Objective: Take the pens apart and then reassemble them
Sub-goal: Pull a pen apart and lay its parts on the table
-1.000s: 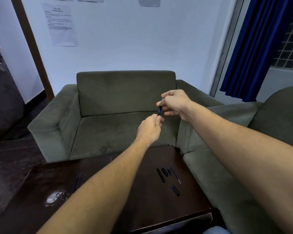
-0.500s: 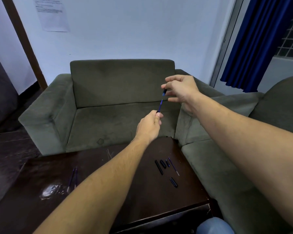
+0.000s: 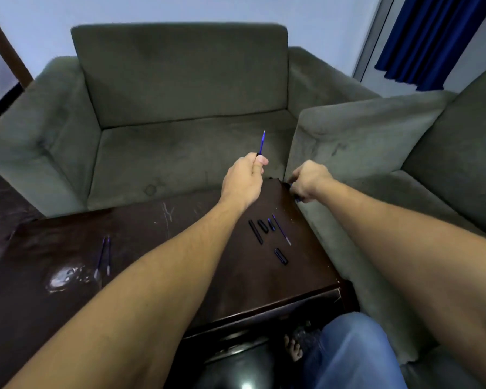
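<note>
Right hand [image 3: 309,179] lowered piece [image 3: 297,200] to table [image 3: 163,248] corner | left hand [image 3: 243,181] grips refill [image 3: 261,143]

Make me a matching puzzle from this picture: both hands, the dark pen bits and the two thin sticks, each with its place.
Things: 1 left hand; 2 right hand; 3 pen bits; 4 two thin sticks.
Places: A on the table's left part; B raised, gripping a pen, blue refill pointing up; C at the table's far right corner, pinching a small piece; D on the table between the forearms.
Pairs: 1-B; 2-C; 3-D; 4-A.
</note>
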